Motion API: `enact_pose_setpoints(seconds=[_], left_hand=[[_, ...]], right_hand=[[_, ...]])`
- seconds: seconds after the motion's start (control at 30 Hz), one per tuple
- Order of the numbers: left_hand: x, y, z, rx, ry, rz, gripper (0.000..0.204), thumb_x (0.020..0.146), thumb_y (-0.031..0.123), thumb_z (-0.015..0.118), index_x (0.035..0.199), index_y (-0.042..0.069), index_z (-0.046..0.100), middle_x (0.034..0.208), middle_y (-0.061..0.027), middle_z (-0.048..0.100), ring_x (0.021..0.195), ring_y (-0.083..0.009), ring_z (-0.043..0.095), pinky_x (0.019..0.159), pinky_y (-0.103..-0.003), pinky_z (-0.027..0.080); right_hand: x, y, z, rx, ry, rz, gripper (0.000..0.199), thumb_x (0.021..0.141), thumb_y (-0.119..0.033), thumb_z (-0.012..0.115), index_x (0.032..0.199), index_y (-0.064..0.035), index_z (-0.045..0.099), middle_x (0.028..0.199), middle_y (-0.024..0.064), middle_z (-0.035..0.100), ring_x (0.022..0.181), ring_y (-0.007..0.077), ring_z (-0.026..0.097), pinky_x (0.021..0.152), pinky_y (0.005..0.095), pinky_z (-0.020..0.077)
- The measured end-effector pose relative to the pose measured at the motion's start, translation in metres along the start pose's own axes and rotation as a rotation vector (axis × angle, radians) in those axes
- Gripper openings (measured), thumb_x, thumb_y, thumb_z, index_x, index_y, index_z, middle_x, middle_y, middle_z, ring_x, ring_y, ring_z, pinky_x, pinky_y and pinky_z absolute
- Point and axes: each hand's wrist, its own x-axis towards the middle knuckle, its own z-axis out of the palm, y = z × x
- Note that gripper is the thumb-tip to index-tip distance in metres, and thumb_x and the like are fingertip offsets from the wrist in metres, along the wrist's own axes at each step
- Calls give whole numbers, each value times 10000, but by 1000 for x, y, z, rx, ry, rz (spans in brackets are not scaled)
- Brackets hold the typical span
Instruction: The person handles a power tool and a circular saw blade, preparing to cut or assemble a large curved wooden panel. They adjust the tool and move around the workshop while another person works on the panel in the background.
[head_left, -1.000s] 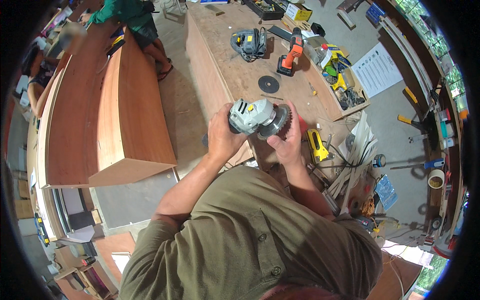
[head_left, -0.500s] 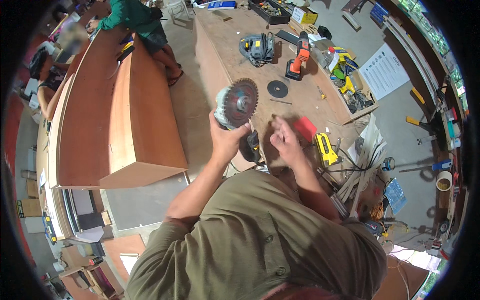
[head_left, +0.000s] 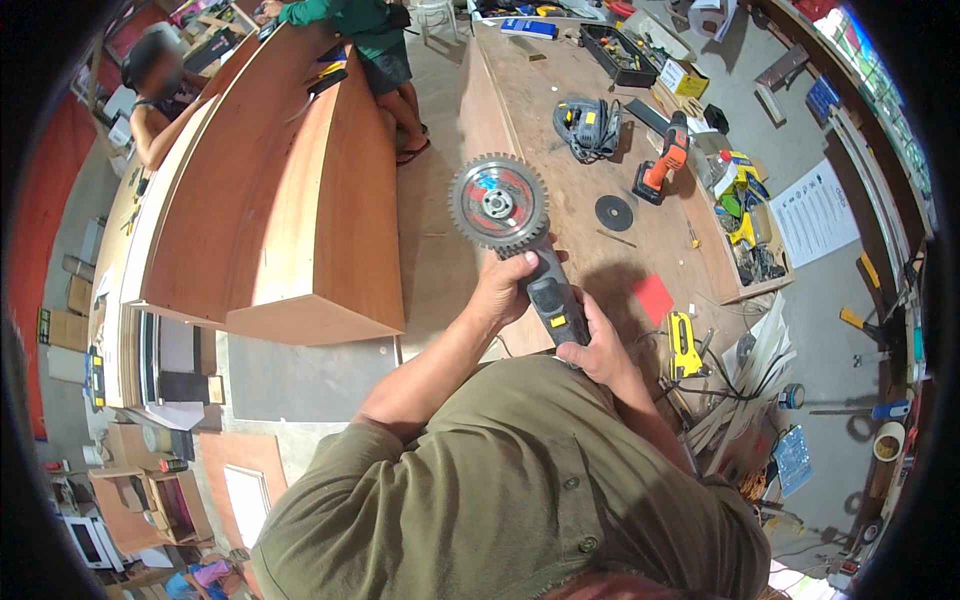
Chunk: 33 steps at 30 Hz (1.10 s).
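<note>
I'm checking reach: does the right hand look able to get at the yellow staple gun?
Probably not yet: the right hand holds the black-handled angle grinder, though the staple gun lies nearby, uncovered.

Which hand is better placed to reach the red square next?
Probably the right hand: holding the rear of the black power tool, it is closer to the flat red square. The left hand is farther, clasped just below the round toothed metal blade.

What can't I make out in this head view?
Head view, now:
Left hand: most fingers hidden behind the angle grinder.
Toothed disc: far side hidden by its near face.
Person in green: head cut off by upper edge.
Black tray: contents too small to identify.
</note>
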Motion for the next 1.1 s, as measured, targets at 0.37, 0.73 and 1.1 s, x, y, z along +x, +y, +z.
enact_pose_setpoints(seconds=[0.37,0.73,1.1], left_hand=[[1,-1,2,14,-15,1,537,771,159,782,1233,55,527,1094,-73,586,1008,-269,628,866,-417,527],[1,-10,-10,49,18,10,553,801,219,768,1264,49,519,1105,-92,599,1041,-295,623,920,-454,519],[0,-9,-9,-21,33,-35,517,802,122,713,1268,39,504,1109,-108,598,1030,-304,637,875,-450,544]], right_hand=[[-3,3,4,72,4,-4,957,774,-544,768,1423,39,375,1291,99,516,1189,190,483,1036,341,366],[-4,5,4,46,-10,2,941,807,-563,730,1419,55,371,1301,114,510,1201,195,474,1042,341,357],[-5,3,4,24,14,0,940,795,-590,731,1405,43,396,1273,116,532,1177,197,494,1030,343,370]])
